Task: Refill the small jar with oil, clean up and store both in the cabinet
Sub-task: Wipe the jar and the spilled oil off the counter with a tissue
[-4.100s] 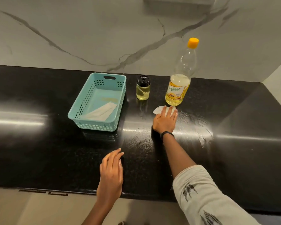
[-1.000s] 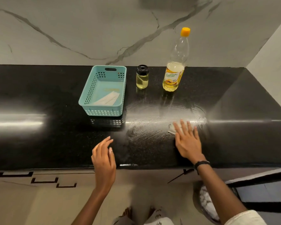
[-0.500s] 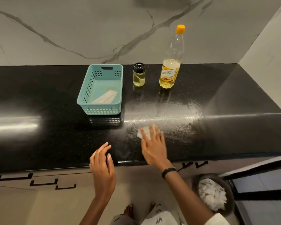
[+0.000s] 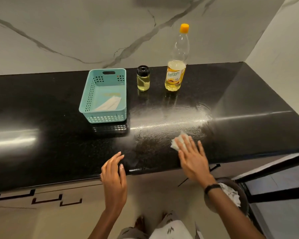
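A small glass jar (image 4: 143,79) with a black lid holds yellow oil and stands at the back of the black counter (image 4: 59,144). To its right stands a tall oil bottle (image 4: 177,69) with an orange cap, closed. My right hand (image 4: 192,157) lies flat near the counter's front edge, pressing a white tissue (image 4: 178,142) onto the smeared, shiny patch. My left hand (image 4: 114,176) hovers at the front edge with fingers apart and holds nothing.
A teal plastic basket (image 4: 104,116) with folded white tissue inside stands left of the jar. Below the counter at the right is a dark bin (image 4: 231,195) with crumpled tissue. Marble wall behind; a side wall closes the right end.
My right hand has slid the tissue back to the right along the front of the counter, after wiping leftward half a second ago. The left hand has stayed at the edge.
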{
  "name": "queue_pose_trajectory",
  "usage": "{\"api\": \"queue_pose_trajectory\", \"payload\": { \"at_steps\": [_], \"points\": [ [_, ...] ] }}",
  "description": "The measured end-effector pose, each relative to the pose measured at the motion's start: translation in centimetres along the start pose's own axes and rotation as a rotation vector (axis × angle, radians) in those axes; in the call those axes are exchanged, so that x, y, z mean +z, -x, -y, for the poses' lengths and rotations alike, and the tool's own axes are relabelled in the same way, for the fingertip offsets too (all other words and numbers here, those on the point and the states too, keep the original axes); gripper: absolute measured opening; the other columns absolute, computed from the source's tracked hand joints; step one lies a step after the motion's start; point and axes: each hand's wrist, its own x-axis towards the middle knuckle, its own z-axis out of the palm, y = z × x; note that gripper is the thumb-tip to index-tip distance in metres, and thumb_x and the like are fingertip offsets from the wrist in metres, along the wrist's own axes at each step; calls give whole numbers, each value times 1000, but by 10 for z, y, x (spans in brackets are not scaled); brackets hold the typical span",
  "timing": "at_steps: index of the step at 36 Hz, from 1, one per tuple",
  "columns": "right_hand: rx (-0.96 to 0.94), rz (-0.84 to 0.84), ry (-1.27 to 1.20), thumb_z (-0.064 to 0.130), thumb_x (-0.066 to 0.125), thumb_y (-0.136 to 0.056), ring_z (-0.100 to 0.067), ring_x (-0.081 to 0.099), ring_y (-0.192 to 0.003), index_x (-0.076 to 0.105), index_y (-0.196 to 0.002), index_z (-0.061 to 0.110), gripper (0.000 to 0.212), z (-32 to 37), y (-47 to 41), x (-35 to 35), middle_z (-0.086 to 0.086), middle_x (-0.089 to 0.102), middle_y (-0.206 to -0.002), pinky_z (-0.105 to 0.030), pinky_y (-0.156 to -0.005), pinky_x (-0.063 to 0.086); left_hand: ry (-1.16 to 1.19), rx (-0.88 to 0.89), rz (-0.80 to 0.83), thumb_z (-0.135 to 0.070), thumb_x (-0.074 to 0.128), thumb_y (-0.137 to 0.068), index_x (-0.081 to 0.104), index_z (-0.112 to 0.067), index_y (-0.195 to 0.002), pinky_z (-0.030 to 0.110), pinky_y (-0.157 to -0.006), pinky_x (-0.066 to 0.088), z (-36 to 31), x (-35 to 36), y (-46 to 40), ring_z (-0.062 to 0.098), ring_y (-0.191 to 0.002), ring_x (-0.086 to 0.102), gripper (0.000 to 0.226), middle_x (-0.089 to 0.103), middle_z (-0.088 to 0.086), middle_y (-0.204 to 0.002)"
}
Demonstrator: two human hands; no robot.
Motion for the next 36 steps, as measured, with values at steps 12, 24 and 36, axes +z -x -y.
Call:
{"api": "queue_pose_trajectory", "payload": {
  "at_steps": [12, 24, 36],
  "points": [
    [90, 7, -142, 47, -2, -92, -16, -17, -145, -5, -150, 33, 60, 53, 52, 8, 4, -11, -159, -31, -115, -19, 16, -44, 6, -26, 36, -96, 49, -30, -126, 35, -104, 33, 14, -11, 10, -4, -122, 33, 33, 46, -17, -132],
    [-251, 7, -91, 35, 29, -96, -21, 27, -143, 30, -148, 32, 52, 150, 9, 31, 0, 32, -154, -41, -113, 12, 6, -32, -4, -28, 35, -96, 55, -22, -125, 23, -101, 26, 21, -14, -8, -2, -121, 35, 36, 47, -18, -131],
    [-197, 44, -125, 38, 2, -93, -18, -6, -148, 7, -152, 30, 59, 157, -115, 9, 2, 2, -161, -36, -112, -20, 110, 59, 7, -15, 42, -96, 56, -13, -125, 12, -104, 29, -4, -4, -75, -3, -121, 40, 32, 53, -7, -129]
  ]
}}
